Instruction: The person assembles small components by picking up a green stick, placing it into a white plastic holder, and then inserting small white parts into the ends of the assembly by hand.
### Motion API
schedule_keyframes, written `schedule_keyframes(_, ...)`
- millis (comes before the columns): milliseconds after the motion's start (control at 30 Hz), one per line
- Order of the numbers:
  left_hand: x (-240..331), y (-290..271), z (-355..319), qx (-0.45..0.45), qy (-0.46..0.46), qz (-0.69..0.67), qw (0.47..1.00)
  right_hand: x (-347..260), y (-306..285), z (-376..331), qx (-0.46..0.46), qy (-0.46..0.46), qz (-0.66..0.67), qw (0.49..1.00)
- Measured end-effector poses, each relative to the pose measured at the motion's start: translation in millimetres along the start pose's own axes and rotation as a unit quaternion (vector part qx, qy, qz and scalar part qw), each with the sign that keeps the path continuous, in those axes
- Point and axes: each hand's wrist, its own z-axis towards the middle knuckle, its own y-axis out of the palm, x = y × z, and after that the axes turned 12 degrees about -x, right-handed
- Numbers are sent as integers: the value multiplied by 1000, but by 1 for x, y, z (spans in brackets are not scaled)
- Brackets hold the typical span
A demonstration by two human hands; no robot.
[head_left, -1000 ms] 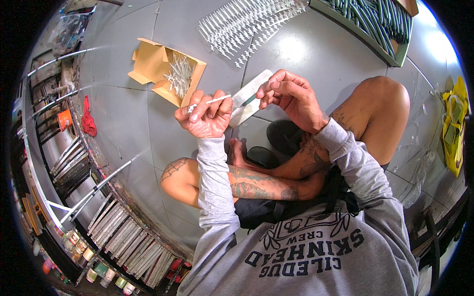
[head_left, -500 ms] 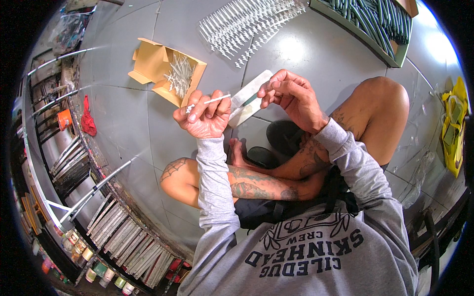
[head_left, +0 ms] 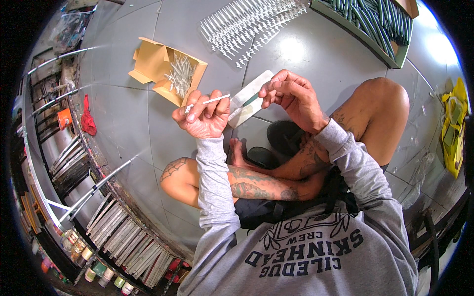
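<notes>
My left hand (head_left: 205,118) is closed, palm up, around a thin white plastic stick (head_left: 217,98) with small prongs at its left end. Across from it, my right hand (head_left: 296,101) pinches a slim dark green tube (head_left: 251,100) that points toward the left hand's stick. The two pieces are apart. Behind and below the tube lies a shallow white rectangular tray (head_left: 242,117), partly covered by my hands. What else it holds is too small to make out.
An open cardboard box (head_left: 148,61) of white sticks stands left. Rows of white pronged pieces (head_left: 247,29) lie ahead. A box (head_left: 395,63) of dark green tubes is far right. Black sandals (head_left: 284,138) sit by my crossed legs; a yellow bag (head_left: 454,133) lies right, a metal rack (head_left: 37,163) left.
</notes>
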Motion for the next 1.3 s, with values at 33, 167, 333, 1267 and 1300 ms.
schedule_keyframes(33,1,0,0,-2,-1,1,1000,0,0,0,1,2,-2,1000)
schedule_keyframes(167,3,-3,-2,-6,-4,7,1000,-1,2,0,5,6,-8,1000)
schedule_keyframes(333,2,-5,-3,-2,6,-14,1000,0,1,0,4,4,-1,1000)
schedule_keyframes(1267,9,-4,-5,-8,28,-21,999,-2,1,0,26,11,1,1000)
schedule_keyframes(1300,10,-4,-5,-9,26,-20,999,-1,1,1,27,12,1,1000)
